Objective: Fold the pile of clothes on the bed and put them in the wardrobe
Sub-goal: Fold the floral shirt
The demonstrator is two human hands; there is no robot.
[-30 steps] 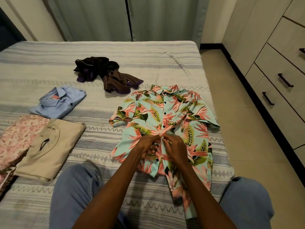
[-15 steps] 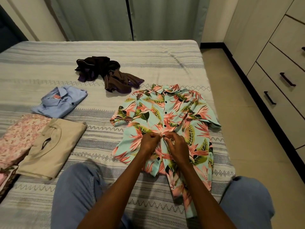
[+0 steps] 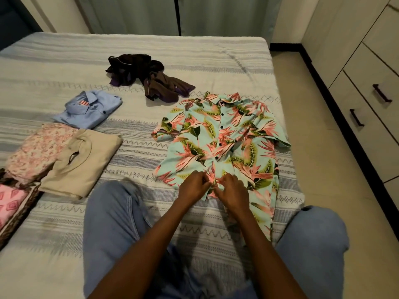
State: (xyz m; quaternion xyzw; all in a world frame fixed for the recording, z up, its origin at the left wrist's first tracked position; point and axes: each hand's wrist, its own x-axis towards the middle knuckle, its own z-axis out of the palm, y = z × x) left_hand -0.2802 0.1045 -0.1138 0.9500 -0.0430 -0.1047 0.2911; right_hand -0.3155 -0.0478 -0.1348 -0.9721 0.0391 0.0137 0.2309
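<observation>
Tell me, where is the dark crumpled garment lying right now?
In the head view, the dark garment lies unfolded on the bed, farther from the person, between the folded blue shirt and the floral shirt.

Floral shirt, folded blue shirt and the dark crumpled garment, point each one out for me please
floral shirt [image 3: 235,134], head view, on its chest panel right of the buttons.
folded blue shirt [image 3: 90,111], head view, on its folded front below the collar.
dark crumpled garment [image 3: 159,83], head view, on its brown middle bunch.

Lighting: dim, warm, indoor; source unseen. Shadows: soft, beside clothes on the bed [image 3: 216,52]. Glare: none. Focus: slight softness overall, blur at 6 o'clock. Edges: wide-angle bowing at 3 o'clock.
</observation>
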